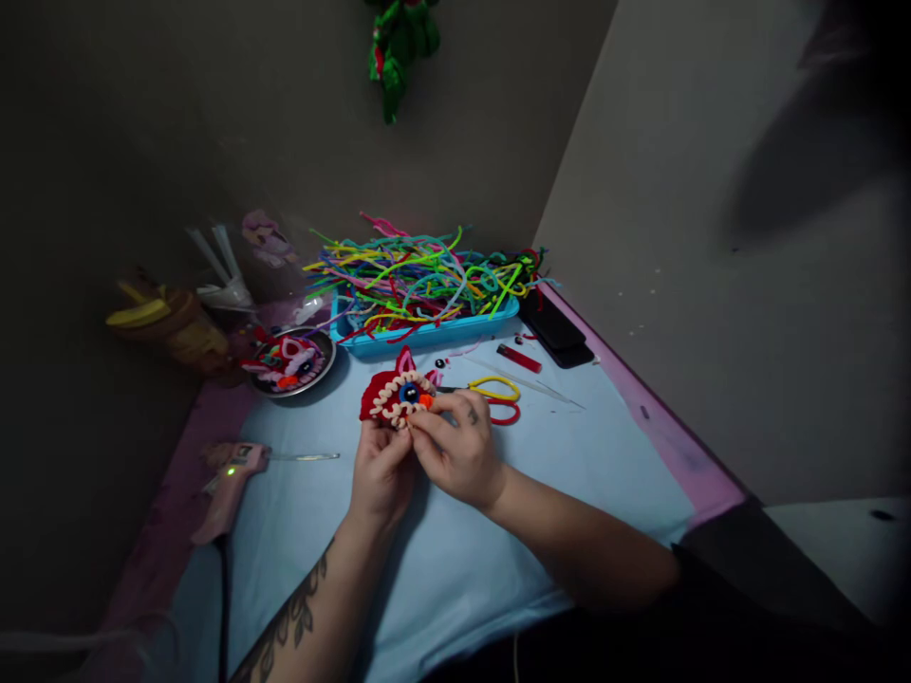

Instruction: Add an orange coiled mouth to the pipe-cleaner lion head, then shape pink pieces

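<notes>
The red toy (388, 396) was in both hands, over the middle of the light blue cloth (498, 550). The left hand (382, 474) gripped it from the near left side. The right hand (459, 448) pinched its near right edge, with the fingertips close together.

A lot looked done. The toy already had wavy cream trim, a blue eye, an orange ball and pink pointy ears. The fingers hid some of the near right edge, so I couldn't tell what was left to do there. Only one eye showed.

A bright, finished-looking piece (290, 359) sat in the bowl (328, 368) at the far left. Lots of fuzzy sticks (409, 275) lay in the far blue tray (434, 336). The glue gun (229, 489) lay on the left with its green light on, and the scissors (507, 400) lay just right of the right hand.
</notes>
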Demonstrator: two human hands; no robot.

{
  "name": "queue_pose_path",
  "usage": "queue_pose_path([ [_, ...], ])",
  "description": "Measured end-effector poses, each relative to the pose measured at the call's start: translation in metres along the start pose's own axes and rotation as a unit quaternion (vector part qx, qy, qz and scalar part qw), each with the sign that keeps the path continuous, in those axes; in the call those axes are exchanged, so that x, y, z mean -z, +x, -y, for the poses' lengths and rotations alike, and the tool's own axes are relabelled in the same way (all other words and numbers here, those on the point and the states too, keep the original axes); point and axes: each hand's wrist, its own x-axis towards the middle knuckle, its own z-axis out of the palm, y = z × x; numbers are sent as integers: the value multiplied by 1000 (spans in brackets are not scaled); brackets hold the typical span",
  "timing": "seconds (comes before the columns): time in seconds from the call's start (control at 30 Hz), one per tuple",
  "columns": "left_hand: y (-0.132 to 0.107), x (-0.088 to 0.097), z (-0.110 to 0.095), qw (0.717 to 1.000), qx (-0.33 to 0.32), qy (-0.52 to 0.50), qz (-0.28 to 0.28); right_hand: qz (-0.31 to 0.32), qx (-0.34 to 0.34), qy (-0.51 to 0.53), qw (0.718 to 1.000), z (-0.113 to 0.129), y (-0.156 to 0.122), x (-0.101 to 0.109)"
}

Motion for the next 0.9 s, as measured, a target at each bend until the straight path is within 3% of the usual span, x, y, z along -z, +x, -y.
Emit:
queue_pose_path([
  [0.2,0,-2,1,1000,5,-7,-10,9,3,-5,1000,-1,0,-2],
  [0.53,6,-1,-18,998,27,-61,-2,-54,6,22,998,-3,0,11],
  [0.9,6,-3,-18,996,46,-78,-16,-9,-4,7,1000,-6,-6,2],
])
